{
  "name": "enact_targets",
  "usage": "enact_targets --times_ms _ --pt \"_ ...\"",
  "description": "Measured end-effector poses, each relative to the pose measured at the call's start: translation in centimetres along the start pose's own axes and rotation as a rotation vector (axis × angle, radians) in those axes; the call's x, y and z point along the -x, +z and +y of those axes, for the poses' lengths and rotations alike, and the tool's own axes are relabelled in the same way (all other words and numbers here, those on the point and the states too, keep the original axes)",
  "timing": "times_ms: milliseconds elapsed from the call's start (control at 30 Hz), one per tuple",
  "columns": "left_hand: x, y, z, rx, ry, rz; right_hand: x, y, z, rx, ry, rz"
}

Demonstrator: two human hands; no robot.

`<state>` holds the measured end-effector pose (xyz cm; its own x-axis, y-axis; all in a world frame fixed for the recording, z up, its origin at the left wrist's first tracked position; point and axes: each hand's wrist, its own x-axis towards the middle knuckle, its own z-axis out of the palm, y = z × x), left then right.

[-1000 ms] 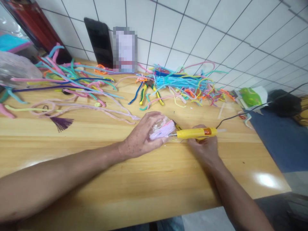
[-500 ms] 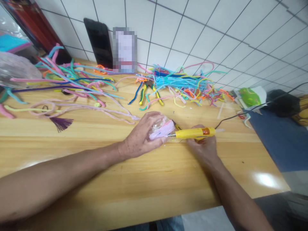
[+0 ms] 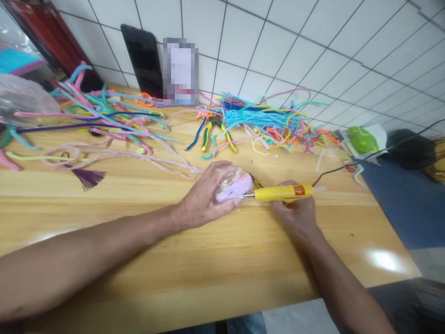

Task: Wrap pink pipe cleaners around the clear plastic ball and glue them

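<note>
My left hand (image 3: pixel 212 197) is closed around a clear plastic piece with a lilac and pink fuzzy strip (image 3: pixel 236 186) on it; its exact kind I cannot make out. My right hand (image 3: pixel 295 211) grips a yellow hot glue gun (image 3: pixel 278 193) by its handle. The gun's metal nozzle points left and meets the edge of the lilac strip, close to my left thumb. A stub of glue stick pokes out of the gun's back end, and a black cord (image 3: pixel 333 170) runs off to the right. A dark, pointed thing (image 3: pixel 256 182) lies just behind the nozzle, partly hidden.
Yellow-green pliers (image 3: pixel 217 132) lie open beyond my hands, beside a heap of blue and mixed pipe cleaners (image 3: pixel 267 118). More pipe cleaners (image 3: pixel 104 116) and a purple tassel (image 3: pixel 86 178) are at left. A black phone (image 3: pixel 142 62) leans on the tiled wall. A blue sheet (image 3: pixel 392 199) lies right.
Almost nothing differs. The glue gun and my right hand sit very slightly farther right, with the nozzle still at the lilac strip. Both hands keep their hold.
</note>
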<state>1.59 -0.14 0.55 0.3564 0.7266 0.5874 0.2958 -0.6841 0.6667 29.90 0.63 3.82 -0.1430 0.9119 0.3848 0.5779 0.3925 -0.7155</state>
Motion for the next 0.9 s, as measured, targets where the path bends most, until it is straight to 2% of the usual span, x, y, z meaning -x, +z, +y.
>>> enact_targets --times_ms 200,900 --pt "0.06 0.0 -0.07 -0.003 0.007 0.003 0.14 -0.27 0.62 0.05 -0.014 0.041" --pt "0.05 0.11 -0.08 0.013 0.005 0.013 0.1 -0.11 0.47 0.055 -0.022 0.022"
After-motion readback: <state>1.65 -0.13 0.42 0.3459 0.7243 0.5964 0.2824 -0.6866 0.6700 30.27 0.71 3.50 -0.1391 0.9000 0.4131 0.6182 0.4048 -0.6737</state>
